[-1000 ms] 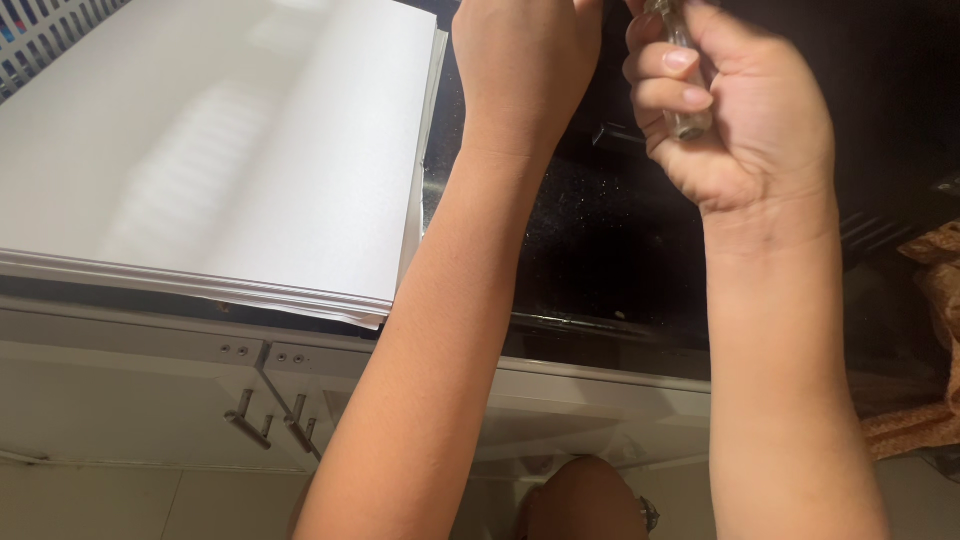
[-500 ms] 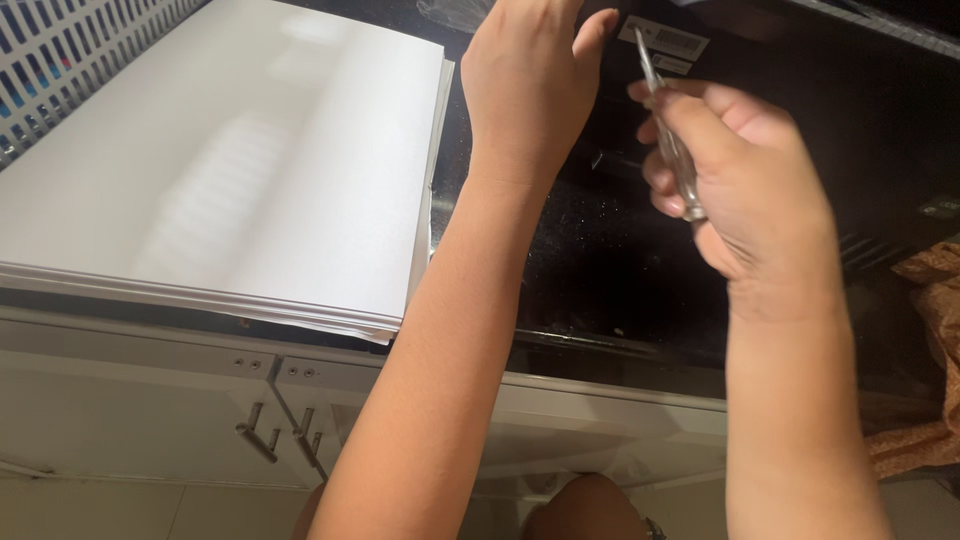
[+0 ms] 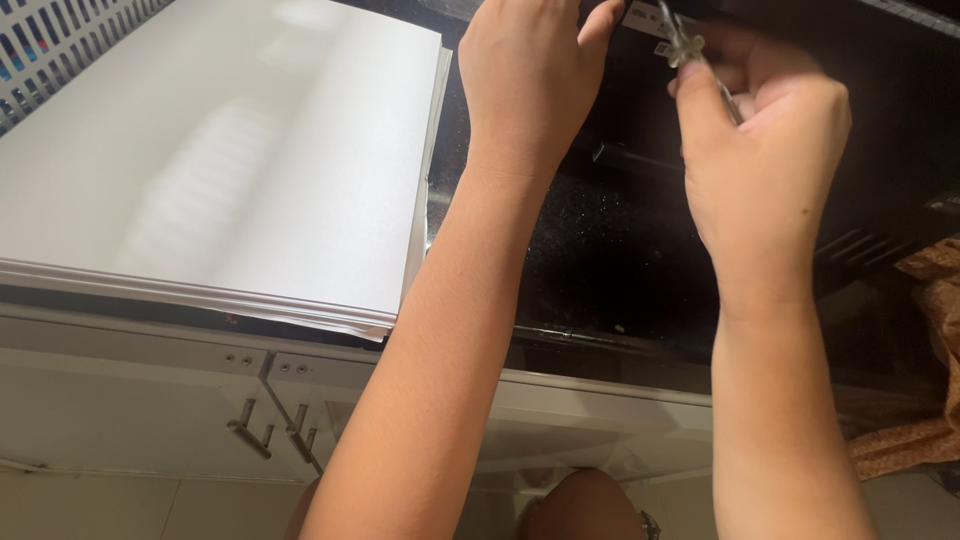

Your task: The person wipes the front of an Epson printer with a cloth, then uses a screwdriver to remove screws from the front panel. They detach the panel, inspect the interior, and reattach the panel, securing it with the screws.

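Note:
My right hand (image 3: 765,160) grips a thin metal tool with a clear handle (image 3: 695,60), its tip pointing up toward the top edge of the view. My left hand (image 3: 530,80) reaches up beside it, fingers bent over something at the top edge that is hidden by the hand. Both hands hover over a black speckled countertop (image 3: 610,260). Both forearms stretch up from the bottom of the view.
A thick stack of large white sheets (image 3: 230,170) lies on the counter at the left, overhanging its front edge. White cabinet fronts with metal handles (image 3: 270,430) run below. A white slatted rack (image 3: 60,50) sits top left; patterned brown cloth (image 3: 930,350) hangs at right.
Both hands have shifted slightly as the view tilted down. The tool in my right hand has swung from pointing downward inside the fist to pointing up and left near my left hand.

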